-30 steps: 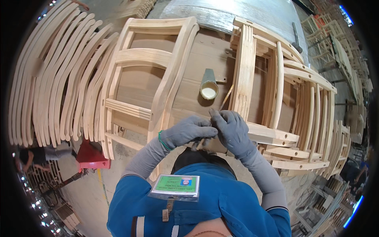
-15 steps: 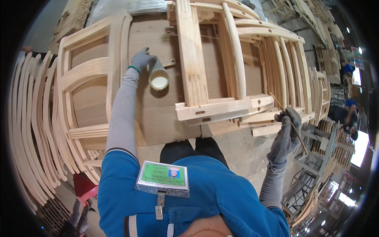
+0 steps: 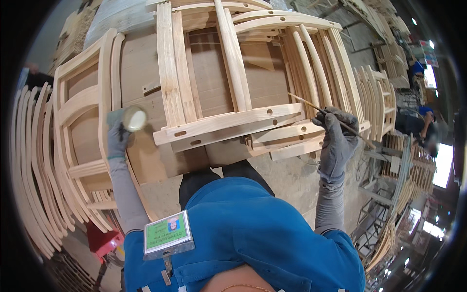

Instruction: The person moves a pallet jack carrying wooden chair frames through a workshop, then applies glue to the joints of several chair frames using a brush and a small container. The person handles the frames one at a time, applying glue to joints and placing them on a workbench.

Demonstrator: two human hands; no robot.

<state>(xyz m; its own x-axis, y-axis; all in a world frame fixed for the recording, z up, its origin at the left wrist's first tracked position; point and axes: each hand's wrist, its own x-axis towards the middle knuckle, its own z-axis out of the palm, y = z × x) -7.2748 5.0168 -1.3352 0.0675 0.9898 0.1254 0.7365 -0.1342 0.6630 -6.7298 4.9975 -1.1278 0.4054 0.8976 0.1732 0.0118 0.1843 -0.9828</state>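
Closed and gloved in grey, my left hand and my right hand each grip something. Largest before me, a stack of pale wooden frames fills the middle and right; brown cardboard shows beside it, then a single wooden frame at the left. My left holds a cup of white liquid — just beside that single frame. My right grips a thin stick — slanting, one end over the stack.

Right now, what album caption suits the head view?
Left hand holds a cup with white contents, right hand a thin stick, near wooden frames.
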